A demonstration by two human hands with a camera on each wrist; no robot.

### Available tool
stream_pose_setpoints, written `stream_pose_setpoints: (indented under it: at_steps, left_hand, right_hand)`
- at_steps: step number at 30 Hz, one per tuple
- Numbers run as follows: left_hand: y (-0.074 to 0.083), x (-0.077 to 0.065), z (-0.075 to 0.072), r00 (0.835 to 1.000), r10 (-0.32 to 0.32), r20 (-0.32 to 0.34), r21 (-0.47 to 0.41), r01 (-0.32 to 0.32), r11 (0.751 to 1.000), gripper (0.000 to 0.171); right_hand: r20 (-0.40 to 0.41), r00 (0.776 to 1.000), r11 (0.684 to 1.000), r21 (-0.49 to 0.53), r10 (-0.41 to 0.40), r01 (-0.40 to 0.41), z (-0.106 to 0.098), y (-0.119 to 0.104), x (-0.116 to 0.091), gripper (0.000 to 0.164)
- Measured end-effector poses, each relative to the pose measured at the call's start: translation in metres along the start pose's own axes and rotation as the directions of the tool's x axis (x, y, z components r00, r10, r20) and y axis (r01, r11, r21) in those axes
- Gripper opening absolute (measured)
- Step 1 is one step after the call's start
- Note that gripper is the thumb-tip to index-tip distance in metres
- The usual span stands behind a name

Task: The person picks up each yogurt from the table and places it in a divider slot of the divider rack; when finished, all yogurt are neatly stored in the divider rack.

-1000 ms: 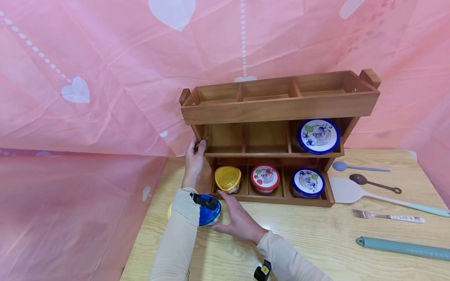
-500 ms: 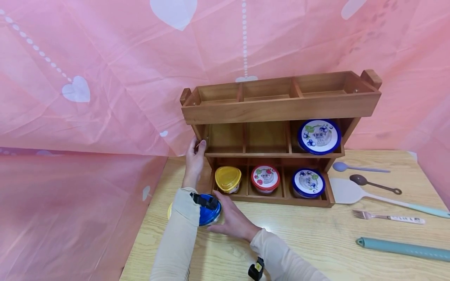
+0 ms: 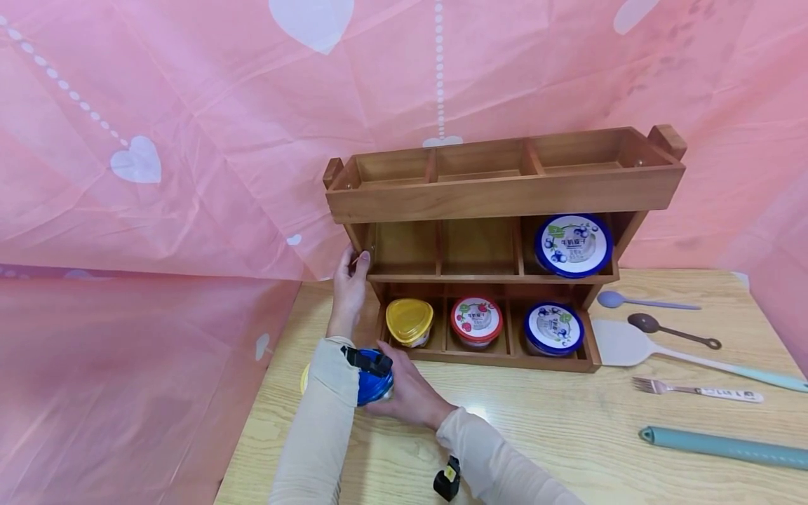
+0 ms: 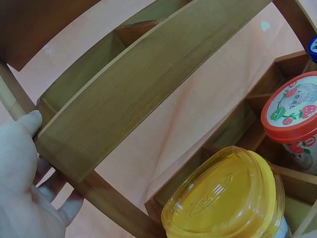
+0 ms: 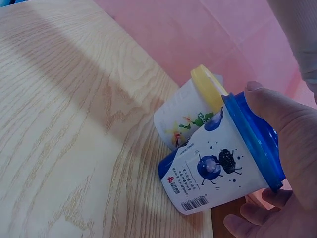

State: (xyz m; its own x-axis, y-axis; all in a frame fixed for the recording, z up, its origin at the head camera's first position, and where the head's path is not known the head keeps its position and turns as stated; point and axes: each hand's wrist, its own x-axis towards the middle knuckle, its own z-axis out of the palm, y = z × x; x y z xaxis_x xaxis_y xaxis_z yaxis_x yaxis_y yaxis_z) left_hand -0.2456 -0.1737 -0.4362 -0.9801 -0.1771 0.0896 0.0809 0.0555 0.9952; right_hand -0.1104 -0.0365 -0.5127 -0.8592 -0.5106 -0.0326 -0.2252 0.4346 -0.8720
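Note:
My left hand (image 3: 347, 294) grips the left side of the wooden rack (image 3: 505, 200), its thumb in front and its fingers behind the side post in the left wrist view. Down on the table, my right hand (image 3: 413, 393) holds a blue-lidded yogurt cup (image 5: 213, 158) by the lid's edge, thumb on one side and fingers on the other. This cup is printed with blueberries; the left sleeve partly covers it in the head view. Close behind stands a yellow-lidded cup (image 5: 188, 109), mostly hidden by the left sleeve in the head view.
The rack's bottom tier holds a yellow-lidded cup (image 3: 409, 320), a red-lidded cup (image 3: 476, 319) and a blue-lidded blueberry cup (image 3: 553, 327). Another blueberry cup (image 3: 573, 244) sits above. To the right lie a spatula (image 3: 621, 344), a fork (image 3: 694, 388), two spoons and a teal rod (image 3: 726, 445).
My right hand has moved left onto the blue-lidded cup, its thumb and fingers closing around it. The left hand stays on the rack's side.

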Motion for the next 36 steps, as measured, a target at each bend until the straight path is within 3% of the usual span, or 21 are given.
stream_pose_setpoints:
  at_steps: [17,26,36]
  left_hand:
    - [-0.002,0.001,0.000,1.000,0.008,-0.015,-0.014,-0.008,1.000,0.047]
    - [-0.002,0.002,0.001,1.000,0.007,-0.010,-0.015,-0.007,1.000,0.048]
    - [0.002,0.000,-0.001,1.000,0.002,0.012,-0.024,-0.002,1.000,0.049]
  right_hand:
    - [-0.011,0.999,0.999,0.029,0.033,-0.033,0.010,0.008,0.009,0.104]
    - [-0.014,1.000,0.999,0.043,-0.011,0.012,0.012,0.010,0.010,0.099]
    - [-0.010,1.000,0.998,0.068,0.009,-0.009,0.014,0.010,0.011,0.095]
